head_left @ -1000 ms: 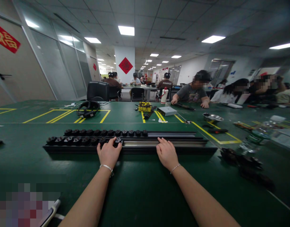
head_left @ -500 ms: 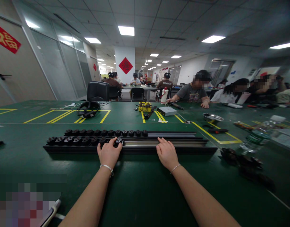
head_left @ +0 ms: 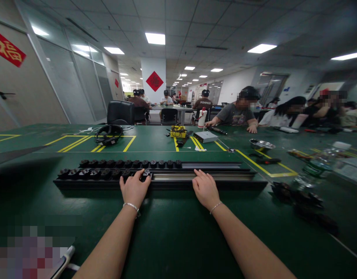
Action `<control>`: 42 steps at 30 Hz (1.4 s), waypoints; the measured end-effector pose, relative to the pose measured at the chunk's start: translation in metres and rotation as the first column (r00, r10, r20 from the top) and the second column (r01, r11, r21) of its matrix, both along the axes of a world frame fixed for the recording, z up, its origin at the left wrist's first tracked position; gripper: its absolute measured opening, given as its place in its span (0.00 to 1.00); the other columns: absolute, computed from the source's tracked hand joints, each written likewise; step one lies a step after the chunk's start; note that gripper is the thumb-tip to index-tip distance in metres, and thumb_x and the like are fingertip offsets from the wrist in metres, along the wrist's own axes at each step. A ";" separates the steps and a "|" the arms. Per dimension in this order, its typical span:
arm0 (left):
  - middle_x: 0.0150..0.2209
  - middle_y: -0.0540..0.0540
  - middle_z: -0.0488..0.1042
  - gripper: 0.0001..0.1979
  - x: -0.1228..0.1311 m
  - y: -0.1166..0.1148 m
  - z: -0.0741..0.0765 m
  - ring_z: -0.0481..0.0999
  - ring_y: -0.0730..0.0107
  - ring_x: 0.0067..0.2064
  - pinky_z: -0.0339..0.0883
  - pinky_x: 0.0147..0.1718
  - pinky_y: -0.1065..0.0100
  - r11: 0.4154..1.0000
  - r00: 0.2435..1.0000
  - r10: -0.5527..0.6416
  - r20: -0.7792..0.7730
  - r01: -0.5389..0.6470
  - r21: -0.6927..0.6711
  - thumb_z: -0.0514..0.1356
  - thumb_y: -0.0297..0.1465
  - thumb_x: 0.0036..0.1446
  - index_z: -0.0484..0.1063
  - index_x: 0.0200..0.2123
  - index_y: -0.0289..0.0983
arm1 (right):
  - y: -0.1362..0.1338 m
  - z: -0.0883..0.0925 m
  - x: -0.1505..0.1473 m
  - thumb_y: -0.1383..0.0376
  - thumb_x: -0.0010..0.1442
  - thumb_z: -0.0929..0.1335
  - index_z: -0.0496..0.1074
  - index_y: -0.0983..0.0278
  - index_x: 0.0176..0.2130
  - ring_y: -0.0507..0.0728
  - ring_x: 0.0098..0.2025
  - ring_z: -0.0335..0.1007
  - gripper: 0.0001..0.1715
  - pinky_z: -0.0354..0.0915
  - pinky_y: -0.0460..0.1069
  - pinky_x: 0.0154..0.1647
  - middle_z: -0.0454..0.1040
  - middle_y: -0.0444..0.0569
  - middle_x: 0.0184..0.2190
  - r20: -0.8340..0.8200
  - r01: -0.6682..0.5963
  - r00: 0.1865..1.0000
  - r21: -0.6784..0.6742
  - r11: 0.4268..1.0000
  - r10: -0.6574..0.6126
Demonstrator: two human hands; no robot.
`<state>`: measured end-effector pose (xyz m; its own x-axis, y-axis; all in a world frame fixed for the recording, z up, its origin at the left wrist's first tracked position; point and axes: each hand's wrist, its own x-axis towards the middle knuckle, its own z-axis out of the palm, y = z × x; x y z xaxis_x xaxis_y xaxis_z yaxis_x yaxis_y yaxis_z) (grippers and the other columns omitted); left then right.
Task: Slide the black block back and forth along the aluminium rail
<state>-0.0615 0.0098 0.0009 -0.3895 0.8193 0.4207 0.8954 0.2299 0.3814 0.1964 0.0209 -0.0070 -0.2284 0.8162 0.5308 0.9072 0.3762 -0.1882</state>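
Two long black power tracks (head_left: pixel 233 185) lie side by side on the green table, with rows of small black socket modules (head_left: pixel 117 173) along their left parts. My left hand (head_left: pixel 134 188) is on the near track, thumb and fingers closed around the rightmost socket module (head_left: pixel 146 173) of the near row; part of that module is hidden. To its right, my right hand (head_left: pixel 205 188) lies on the near track with its fingers stretched out and nothing held. A bare metallic channel (head_left: pixel 172 176) shows between the two hands.
Several dark parts (head_left: pixel 300 201) and a clear bottle (head_left: pixel 318 164) are at the right. Farther back are a metal bowl (head_left: pixel 262 144), a grey box (head_left: pixel 205 136), a yellow item (head_left: pixel 178 131) and a black headset (head_left: pixel 109 134). A co-worker (head_left: pixel 239 112) leans at the far edge.
A blurred dark flat shape has come in at the left edge, over the table. My hands and the tracks stay almost where they were.
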 end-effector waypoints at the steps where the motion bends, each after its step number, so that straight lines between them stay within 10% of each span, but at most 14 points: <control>1: 0.33 0.45 0.76 0.23 0.000 0.000 0.000 0.71 0.63 0.42 0.40 0.57 0.52 1.000 1.000 0.000 0.003 0.000 -0.002 0.49 0.46 0.50 0.69 0.46 0.44 | 0.000 0.000 0.000 0.63 0.60 0.54 0.70 0.61 0.31 0.56 0.56 0.56 0.19 0.49 0.56 0.56 0.65 0.47 0.53 0.000 -0.003 1.000 -0.002 1.000 0.003; 42: 0.37 0.43 0.76 0.22 0.003 -0.003 0.003 0.72 0.65 0.43 0.47 0.54 0.58 0.999 0.996 -0.032 -0.081 0.034 0.019 0.48 0.41 0.52 0.67 0.47 0.40 | 0.001 0.000 -0.001 0.63 0.60 0.54 0.71 0.61 0.31 0.56 0.56 0.56 0.20 0.49 0.56 0.56 0.66 0.47 0.53 -0.010 0.000 1.000 -0.008 1.000 0.000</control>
<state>-0.0586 0.0065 0.0041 -0.3265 0.8220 0.4666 0.9304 0.1924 0.3120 0.1956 0.0218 -0.0071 -0.2234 0.8204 0.5263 0.9053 0.3748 -0.1999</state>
